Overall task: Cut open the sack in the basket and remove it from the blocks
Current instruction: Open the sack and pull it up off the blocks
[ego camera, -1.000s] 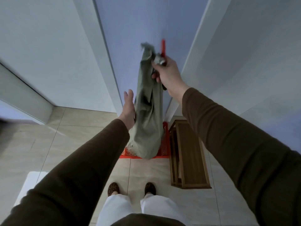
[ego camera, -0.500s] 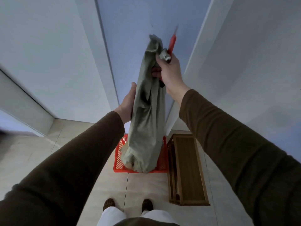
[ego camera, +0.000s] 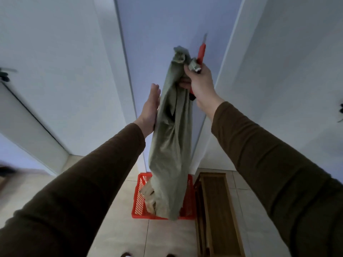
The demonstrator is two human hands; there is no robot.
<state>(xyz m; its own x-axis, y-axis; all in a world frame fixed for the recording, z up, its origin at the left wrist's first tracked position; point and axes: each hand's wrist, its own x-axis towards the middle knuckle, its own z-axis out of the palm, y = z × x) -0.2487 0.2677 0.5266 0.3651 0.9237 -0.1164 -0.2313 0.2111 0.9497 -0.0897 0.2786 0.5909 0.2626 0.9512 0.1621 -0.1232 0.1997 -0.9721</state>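
The grey-green sack [ego camera: 171, 145] hangs long and limp, high above the red plastic basket [ego camera: 138, 199] on the floor. My right hand [ego camera: 199, 84] grips the sack's bunched top together with a red-handled cutter [ego camera: 201, 52], blade pointing up. My left hand [ego camera: 150, 112] lies flat against the sack's left side, fingers extended. Pale wooden blocks [ego camera: 148, 194] show in the basket at the sack's lower left; the sack's bottom end hides the rest of the basket's inside.
A wooden slatted rack [ego camera: 217, 210] lies on the tiled floor right beside the basket. White walls and a door frame [ego camera: 126, 71] close in behind. My shoe tips [ego camera: 128, 254] show at the bottom edge.
My right hand has raised the sack higher, so more of the basket and the blocks show. My left hand has slid up along the sack's side.
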